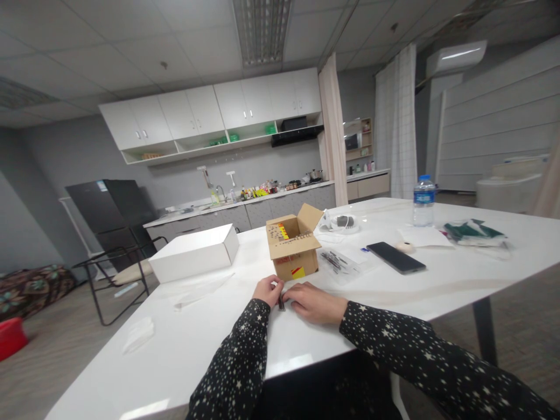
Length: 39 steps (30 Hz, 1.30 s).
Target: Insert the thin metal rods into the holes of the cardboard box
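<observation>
Both hands meet near the table's [184,344] front edge, just before the open carton [294,248]. The left hand [268,290] and right hand [314,302] pinch a small dark part [281,303] between their fingertips; steady wrists on the tabletop would help control it.

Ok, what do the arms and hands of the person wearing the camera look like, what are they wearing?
Both arms are covered to the wrist in long black sleeves sprinkled with small white stars. The left hand and right hand are bare, with no gloves. No rings, watch or bracelets can be made out at this size.
</observation>
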### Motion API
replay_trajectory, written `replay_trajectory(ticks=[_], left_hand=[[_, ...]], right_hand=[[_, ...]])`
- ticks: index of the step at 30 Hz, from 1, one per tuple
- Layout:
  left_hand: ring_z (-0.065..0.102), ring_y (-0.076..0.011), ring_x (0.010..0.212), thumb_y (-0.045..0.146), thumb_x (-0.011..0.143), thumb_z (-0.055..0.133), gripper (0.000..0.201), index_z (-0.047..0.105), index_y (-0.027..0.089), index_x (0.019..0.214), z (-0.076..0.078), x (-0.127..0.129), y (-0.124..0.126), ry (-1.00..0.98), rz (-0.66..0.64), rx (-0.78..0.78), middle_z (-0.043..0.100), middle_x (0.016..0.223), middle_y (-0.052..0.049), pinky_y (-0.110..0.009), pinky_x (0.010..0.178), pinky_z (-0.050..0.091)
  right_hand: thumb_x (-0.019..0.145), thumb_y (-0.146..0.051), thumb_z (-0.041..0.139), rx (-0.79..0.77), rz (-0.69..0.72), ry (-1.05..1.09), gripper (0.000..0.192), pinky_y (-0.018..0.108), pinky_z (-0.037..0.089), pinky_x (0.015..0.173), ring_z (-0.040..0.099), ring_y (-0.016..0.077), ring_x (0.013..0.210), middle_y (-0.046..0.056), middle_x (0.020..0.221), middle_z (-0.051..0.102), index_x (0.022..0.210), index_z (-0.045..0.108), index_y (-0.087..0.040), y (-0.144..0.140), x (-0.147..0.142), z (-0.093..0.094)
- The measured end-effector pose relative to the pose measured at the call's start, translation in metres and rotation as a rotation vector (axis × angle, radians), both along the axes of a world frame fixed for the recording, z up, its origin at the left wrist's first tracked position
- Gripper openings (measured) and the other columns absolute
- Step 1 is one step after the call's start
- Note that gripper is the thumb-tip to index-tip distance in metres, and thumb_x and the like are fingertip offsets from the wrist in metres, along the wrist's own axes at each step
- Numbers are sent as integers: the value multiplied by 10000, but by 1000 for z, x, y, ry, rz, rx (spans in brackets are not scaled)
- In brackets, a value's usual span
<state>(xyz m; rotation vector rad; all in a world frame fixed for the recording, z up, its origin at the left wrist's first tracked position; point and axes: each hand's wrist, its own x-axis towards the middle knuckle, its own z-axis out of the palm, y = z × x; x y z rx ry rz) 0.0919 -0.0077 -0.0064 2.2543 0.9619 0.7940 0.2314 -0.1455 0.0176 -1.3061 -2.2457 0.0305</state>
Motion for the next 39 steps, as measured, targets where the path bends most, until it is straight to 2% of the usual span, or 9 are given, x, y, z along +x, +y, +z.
replay_trajectory(ticks=[9, 13, 17, 20, 26, 30, 33, 39], left_hand=[[371, -69, 399, 292, 742, 550, 153, 593, 149, 704, 0, -1, 5, 59, -47, 75, 434, 410, 73, -185, 450, 259], [356, -67, 416, 260, 712, 581, 113, 603, 149, 705, 1, -1, 4, 103, -60, 80, 414, 418, 82, -183, 453, 249], [362, -66, 433, 251, 695, 593, 112, 617, 142, 710, 2, -1, 3, 109, -40, 94, 425, 441, 79, -186, 465, 257], [361, -67, 435, 286, 705, 594, 157, 638, 140, 742, 2, -1, 2, 94, -51, 89, 429, 452, 75, -188, 468, 262], [354, -66, 428, 282, 700, 591, 137, 619, 149, 695, 2, 0, 1, 98, -45, 84, 404, 425, 82, -185, 478, 269], [344, -67, 423, 290, 703, 587, 144, 621, 150, 703, 4, 0, 0, 122, -34, 81, 395, 418, 87, -193, 473, 251], [337, -66, 420, 270, 703, 585, 126, 623, 150, 700, 4, 0, 0, 141, -28, 95, 385, 412, 91, -196, 470, 241], [337, -64, 418, 257, 707, 585, 115, 627, 150, 697, 4, 0, -1, 149, -20, 94, 383, 413, 92, -194, 469, 240]], right_hand=[[813, -61, 450, 53, 35, 52, 305, 299, 443, 856, 607, 179, 945, 78, 1027, 667, 1049, 612, -167, 2, 3, 5], [834, -128, 489, 119, 7, 81, 192, 285, 457, 755, 611, 173, 836, 69, 907, 668, 972, 619, -161, 2, 4, 16], [848, -210, 518, 178, -46, 137, 68, 254, 430, 634, 566, 139, 687, 35, 776, 629, 845, 567, -162, -2, 4, 36], [849, -213, 513, 212, -57, 181, 47, 229, 385, 558, 514, 112, 609, 11, 723, 589, 831, 510, -169, -7, 2, 58], [817, -146, 501, 346, -83, 176, 43, 226, 348, 574, 478, 106, 615, -6, 704, 543, 803, 472, -175, -13, 0, 107], [795, -135, 496, 373, -137, 125, 46, 227, 343, 591, 484, 118, 659, 7, 756, 555, 812, 485, -176, -3, 7, 132], [768, -134, 512, 340, -164, 42, 56, 239, 367, 651, 512, 140, 737, 29, 806, 579, 810, 516, -171, 12, 17, 143], [761, -182, 526, 140, -309, -199, 94, 262, 390, 722, 570, 198, 840, 90, 883, 648, 788, 614, -162, 39, 28, 151]])
